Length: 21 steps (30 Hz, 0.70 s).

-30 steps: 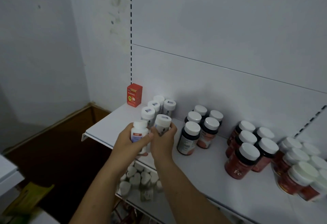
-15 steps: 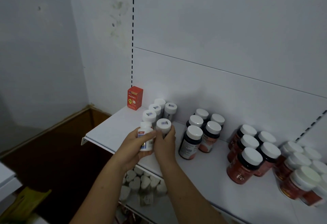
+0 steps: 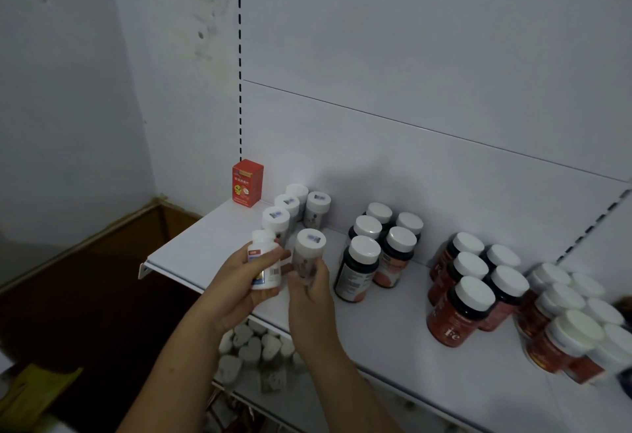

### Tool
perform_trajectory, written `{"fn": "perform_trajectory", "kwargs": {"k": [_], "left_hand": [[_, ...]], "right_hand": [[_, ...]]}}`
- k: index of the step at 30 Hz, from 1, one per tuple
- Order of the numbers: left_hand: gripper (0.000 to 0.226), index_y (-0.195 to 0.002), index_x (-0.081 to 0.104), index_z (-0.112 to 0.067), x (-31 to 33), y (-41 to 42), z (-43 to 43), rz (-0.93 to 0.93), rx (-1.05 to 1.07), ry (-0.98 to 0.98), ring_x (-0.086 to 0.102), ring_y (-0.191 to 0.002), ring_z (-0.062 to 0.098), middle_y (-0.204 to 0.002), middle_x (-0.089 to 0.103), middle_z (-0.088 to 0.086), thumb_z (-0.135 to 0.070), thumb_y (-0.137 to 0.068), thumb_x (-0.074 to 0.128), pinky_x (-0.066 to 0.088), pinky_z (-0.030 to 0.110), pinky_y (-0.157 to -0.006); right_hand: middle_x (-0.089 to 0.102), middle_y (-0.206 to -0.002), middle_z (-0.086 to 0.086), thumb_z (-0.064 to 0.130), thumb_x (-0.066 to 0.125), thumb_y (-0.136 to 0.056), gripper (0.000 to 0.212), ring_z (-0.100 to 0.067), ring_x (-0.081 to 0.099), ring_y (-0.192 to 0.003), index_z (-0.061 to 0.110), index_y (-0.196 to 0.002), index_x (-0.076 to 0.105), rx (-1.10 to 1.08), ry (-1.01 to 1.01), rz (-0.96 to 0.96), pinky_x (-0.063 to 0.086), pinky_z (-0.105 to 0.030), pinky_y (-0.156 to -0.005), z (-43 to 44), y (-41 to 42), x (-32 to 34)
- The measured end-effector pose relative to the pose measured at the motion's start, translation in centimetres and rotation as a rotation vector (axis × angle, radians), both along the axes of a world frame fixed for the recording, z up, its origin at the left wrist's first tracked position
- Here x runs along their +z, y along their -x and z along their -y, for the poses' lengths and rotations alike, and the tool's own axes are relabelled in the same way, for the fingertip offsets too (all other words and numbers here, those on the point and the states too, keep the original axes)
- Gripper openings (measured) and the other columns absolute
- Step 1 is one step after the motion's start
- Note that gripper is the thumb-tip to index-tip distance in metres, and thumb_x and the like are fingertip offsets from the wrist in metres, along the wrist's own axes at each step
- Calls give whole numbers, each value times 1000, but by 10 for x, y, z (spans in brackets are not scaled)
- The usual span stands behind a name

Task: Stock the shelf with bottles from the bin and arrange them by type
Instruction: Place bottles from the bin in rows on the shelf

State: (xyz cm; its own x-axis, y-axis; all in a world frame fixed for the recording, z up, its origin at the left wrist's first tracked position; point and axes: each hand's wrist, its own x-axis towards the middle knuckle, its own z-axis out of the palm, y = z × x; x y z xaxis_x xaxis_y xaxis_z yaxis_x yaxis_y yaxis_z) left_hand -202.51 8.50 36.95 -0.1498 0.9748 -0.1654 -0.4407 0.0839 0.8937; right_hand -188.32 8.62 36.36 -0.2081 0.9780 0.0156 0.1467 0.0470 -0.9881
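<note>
My left hand (image 3: pixel 236 282) grips a small white bottle with a red-and-blue label (image 3: pixel 264 263) above the front of the white shelf (image 3: pixel 191 248). Beside it my right hand (image 3: pixel 309 290) holds a pale bottle with a barcode sticker on its white cap (image 3: pixel 308 253), standing it at the front of a cluster of matching white-capped bottles (image 3: pixel 290 207). To the right stand dark bottles with white caps (image 3: pixel 379 251), then red bottles marked Fe (image 3: pixel 468 292), then more white-capped bottles (image 3: pixel 574 326). The bin is out of view.
A red carton (image 3: pixel 247 183) stands at the shelf's back left corner. The lower shelf carries several pale heart-shaped items (image 3: pixel 253 347). A slotted upright (image 3: pixel 240 56) runs up the back panel. Dark floor lies to the left, with a yellow object (image 3: pixel 37 395) at the bottom left.
Both hands have moved slightly toward the shelf with their bottles. The right hand's bottle has come down next to the white-capped cluster.
</note>
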Motion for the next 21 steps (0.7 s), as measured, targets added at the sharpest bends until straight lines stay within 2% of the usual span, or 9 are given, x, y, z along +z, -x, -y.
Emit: {"fn": "perform_trajectory", "kwargs": {"k": [2,4,8,10,13,15,17,19,21], "left_hand": [[53,-133,61,-25,1,-1,0,-12,-6,3,71,-120,32,-127,75,9,-31,-83,74,51,56,-110],[52,-130,62,-25,2,-2,-1,-28,-16,5,69,-123,34,-125,76,10,-32,-80,76,49,58,-112],[59,-129,64,-23,5,-6,1,-50,-6,11,68,-122,34,-123,76,11,-33,-73,80,50,57,-110],[68,-134,63,-22,6,-7,3,-64,6,10,70,-121,33,-124,76,11,-36,-70,83,51,58,-109],[64,-139,61,-21,6,-7,8,-86,15,1,72,-118,28,-125,76,7,-34,-78,79,53,57,-107],[60,-138,61,-22,8,-9,10,-100,16,-6,73,-117,26,-125,76,5,-32,-81,77,56,53,-104],[59,-137,61,-24,10,-9,13,-117,26,-6,74,-114,24,-124,77,3,-33,-81,77,60,47,-97],[61,-137,61,-25,13,-9,16,-129,40,-4,75,-113,22,-125,76,3,-35,-79,78,62,43,-91],[63,-138,61,-26,15,-7,19,-142,54,-6,75,-113,21,-126,76,2,-37,-79,78,63,41,-88]], "right_hand": [[55,-146,4,34,48,-105,32,-7,52,-133,35,-136,58,19,-5,27,42,-32,-116,3,3,-4],[51,-152,-5,46,43,-96,39,-19,46,-142,39,-126,66,18,8,48,40,-45,-119,-4,9,-8],[48,-156,-14,64,41,-87,43,-34,31,-153,45,-114,69,-29,81,64,35,-55,-121,-37,16,-22],[47,-154,-19,69,40,-84,42,-36,33,-151,44,-103,68,-38,99,72,35,-57,-120,-45,19,-21],[44,-152,-25,70,38,-77,38,-40,39,-145,45,-88,64,-43,159,50,38,-59,-117,-57,27,-21],[47,-150,-25,72,37,-75,48,-39,44,-142,36,-92,65,-51,172,44,40,-58,-116,-70,33,-26],[53,-144,-21,70,36,-81,55,-35,50,-136,28,-101,67,-58,162,97,42,-54,-115,-74,35,-18],[58,-139,-15,56,38,-98,50,-30,55,-129,20,-117,68,-38,144,114,44,-44,-113,-69,34,4],[60,-130,-9,39,38,-110,42,-24,58,-119,13,-130,65,3,136,102,46,-34,-104,-69,32,14]]}}
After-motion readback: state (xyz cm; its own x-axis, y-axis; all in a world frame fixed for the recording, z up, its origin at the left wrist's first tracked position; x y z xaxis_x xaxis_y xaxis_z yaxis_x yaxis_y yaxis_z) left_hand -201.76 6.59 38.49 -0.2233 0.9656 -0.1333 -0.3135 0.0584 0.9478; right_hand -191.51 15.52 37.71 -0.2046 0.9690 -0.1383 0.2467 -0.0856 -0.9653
